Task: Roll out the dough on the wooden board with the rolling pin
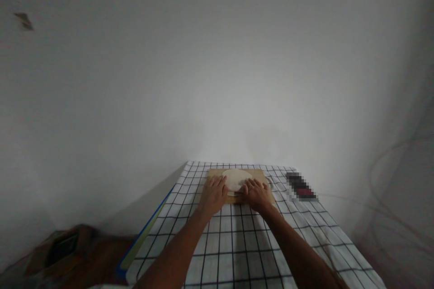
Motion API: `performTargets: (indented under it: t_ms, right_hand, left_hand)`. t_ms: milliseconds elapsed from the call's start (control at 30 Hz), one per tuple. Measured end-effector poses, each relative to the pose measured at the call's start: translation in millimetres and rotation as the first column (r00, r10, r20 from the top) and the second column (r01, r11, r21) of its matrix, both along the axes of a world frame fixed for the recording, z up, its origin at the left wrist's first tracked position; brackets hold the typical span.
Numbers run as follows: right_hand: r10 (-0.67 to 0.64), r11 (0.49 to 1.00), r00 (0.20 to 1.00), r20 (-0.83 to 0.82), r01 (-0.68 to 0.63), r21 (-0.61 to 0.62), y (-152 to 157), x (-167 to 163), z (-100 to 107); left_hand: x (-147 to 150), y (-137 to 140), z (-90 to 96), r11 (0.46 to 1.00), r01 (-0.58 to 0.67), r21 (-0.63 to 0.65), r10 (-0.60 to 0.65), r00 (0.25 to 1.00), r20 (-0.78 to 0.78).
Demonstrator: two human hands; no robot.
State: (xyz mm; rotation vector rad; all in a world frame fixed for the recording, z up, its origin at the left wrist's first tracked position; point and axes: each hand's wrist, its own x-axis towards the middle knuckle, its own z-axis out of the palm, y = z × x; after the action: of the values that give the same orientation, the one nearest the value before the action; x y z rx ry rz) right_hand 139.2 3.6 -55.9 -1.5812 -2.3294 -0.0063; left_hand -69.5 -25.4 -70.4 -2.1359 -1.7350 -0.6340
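my left hand [215,193], right hand [256,193]: half-curled at pale round [237,178], hold unclear; uneven push could skid board [259,174].

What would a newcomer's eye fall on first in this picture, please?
Probably the pale, flat oval, perhaps dough, on the wooden board, with the left hand and right hand at its sides. Next might come the checked cloth under the board, then the pixelated patch on the cloth, right of the board.

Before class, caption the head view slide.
Bare left hand and right hand at a flat pale rounded sheet on a tan rectangular board.
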Motion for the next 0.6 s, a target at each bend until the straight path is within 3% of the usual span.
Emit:
performTargets:
  t_ms: [267,600]
  right_hand:
    - [-0.017,1.0,1.0,0.01,0.017,-0.02,0,-3,-1]
    - [-0.047,0.998,0.999,0.022,0.046,0.038,46,-9,13]
  left_hand:
    - [4,-11,12.8,0.998,-0.027,-0.051,0.028,0.999,0.019]
    - [1,47,10.0,0.994,-0.102,-0.044,0.102,0.995,-0.005]
